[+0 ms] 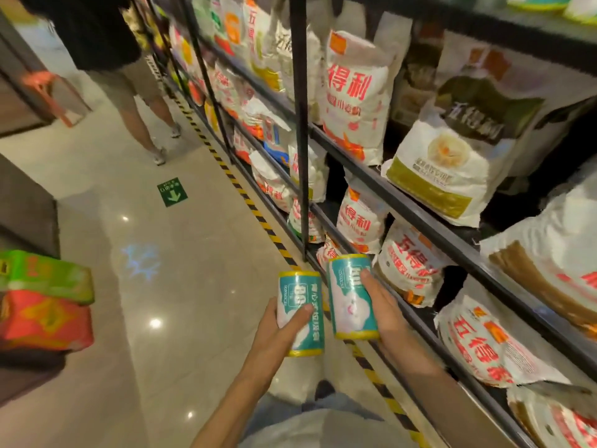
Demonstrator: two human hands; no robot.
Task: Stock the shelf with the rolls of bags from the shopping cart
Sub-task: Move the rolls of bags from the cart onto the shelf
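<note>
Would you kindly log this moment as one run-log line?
left hand: holds left roll | right hand: holds right roll | rolls: upright, apart | shelf: flour bags, no rolls

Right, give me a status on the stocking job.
Done: no rolls show on the shelf yet, only flour sacks. In hand: the left hand grips one teal roll, the right hand another. Left: placing both; the cart is out of view.

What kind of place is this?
Most likely a grocery store aisle: black metal shelving stocked with flour-type bags, hazard-striped tape along the tiled floor, and a green arrow floor sign.
</note>
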